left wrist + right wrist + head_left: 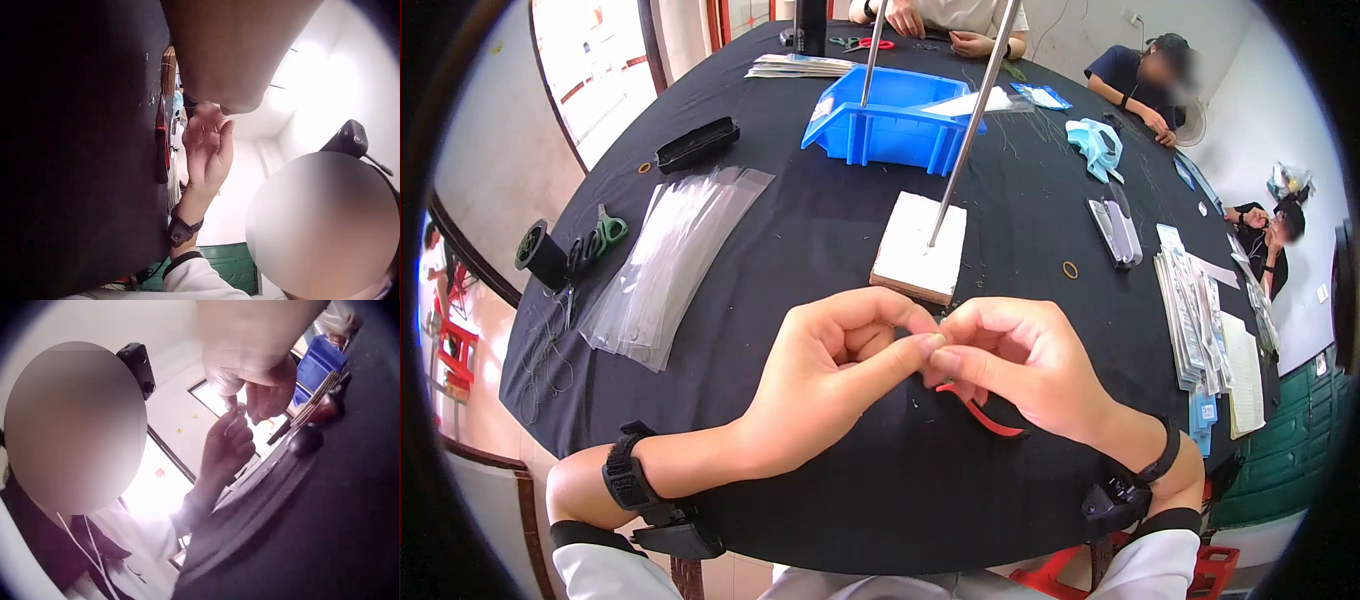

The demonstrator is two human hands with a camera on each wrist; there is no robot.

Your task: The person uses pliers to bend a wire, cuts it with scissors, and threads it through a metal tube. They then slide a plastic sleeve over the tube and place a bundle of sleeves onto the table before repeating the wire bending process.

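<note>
In the head view my left hand [825, 375] and right hand [1030, 365] meet over the front of the table, thumbs and forefingers pinched together tip to tip. A tiny thing is pinched between them, mostly covered by the fingertips; I cannot tell its kind. Beneath the right hand lies a tool with a red curved handle [997, 425], its other end hidden behind the fingers. Just beyond the hands stands a white block [915, 240] with a metal rod [972, 120] rising from it. The right wrist view also shows the left hand [228, 447] with its fingers curled in.
A blue bin [890, 145] stands behind the block. Clear plastic sleeves [670, 265], green-handled scissors [610, 228] and a black spool [540, 255] lie left. To the right are a stapler [1115, 228], a rubber band [1070, 270] and stacked packets [1188, 315]. Other people sit around the table.
</note>
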